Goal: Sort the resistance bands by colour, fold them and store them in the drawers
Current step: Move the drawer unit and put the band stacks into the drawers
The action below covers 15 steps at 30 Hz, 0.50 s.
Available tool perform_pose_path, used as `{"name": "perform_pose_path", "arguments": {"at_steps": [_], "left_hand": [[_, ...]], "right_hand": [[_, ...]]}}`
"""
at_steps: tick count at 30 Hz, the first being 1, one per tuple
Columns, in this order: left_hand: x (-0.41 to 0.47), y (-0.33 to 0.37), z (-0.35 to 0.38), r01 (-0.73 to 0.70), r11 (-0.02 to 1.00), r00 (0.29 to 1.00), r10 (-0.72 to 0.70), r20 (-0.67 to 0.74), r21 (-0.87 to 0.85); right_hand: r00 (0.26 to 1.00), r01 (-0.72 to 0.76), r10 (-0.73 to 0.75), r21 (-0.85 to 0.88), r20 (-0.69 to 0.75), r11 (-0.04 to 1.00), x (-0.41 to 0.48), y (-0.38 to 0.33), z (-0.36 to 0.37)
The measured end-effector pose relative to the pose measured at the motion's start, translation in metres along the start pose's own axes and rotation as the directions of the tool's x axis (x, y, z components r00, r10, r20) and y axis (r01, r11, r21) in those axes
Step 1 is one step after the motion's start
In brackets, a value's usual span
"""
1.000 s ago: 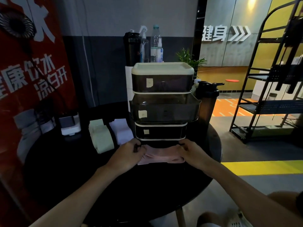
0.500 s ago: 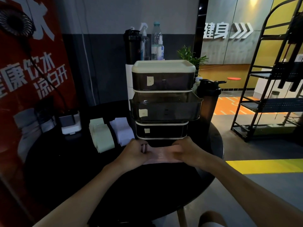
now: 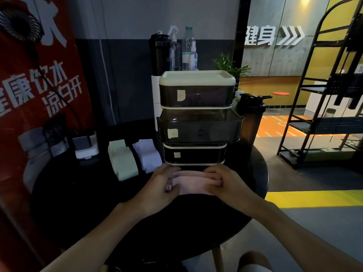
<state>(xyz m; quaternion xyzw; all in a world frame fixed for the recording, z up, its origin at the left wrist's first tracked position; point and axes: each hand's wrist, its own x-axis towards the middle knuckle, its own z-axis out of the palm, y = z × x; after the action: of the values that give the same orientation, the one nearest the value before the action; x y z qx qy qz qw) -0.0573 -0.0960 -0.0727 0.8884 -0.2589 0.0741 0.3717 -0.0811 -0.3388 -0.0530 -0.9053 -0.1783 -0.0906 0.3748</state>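
A red banner [image 3: 39, 85] stood at my left, a small white-based gadget [image 3: 86, 150] beside it on the dark round surface [image 3: 78, 193]. Right of me stood a black shaker bottle [image 3: 251, 122] and a metal rack [image 3: 324, 125].

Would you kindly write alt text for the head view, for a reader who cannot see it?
The left hand and right hand grip a folded pink band on a black table, before a drawer unit whose middle drawer is pulled out. Green bands and white bands lie left of it.
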Motion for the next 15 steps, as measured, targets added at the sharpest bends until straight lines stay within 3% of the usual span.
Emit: {"name": "perform_pose_path", "arguments": {"at_steps": [6,15], "left_hand": [[-0.007,-0.009,0.0,-0.06,0.997,0.996,0.057,-0.062,-0.053],[-0.015,-0.011,-0.005,0.076,0.966,0.993,-0.095,-0.067,-0.249]], "right_hand": [[0.994,-0.044,0.038,0.063,0.099,0.997,0.0,0.006,0.002],[0.999,-0.048,0.045,0.108,0.024,0.993,0.004,0.012,0.011]]}}
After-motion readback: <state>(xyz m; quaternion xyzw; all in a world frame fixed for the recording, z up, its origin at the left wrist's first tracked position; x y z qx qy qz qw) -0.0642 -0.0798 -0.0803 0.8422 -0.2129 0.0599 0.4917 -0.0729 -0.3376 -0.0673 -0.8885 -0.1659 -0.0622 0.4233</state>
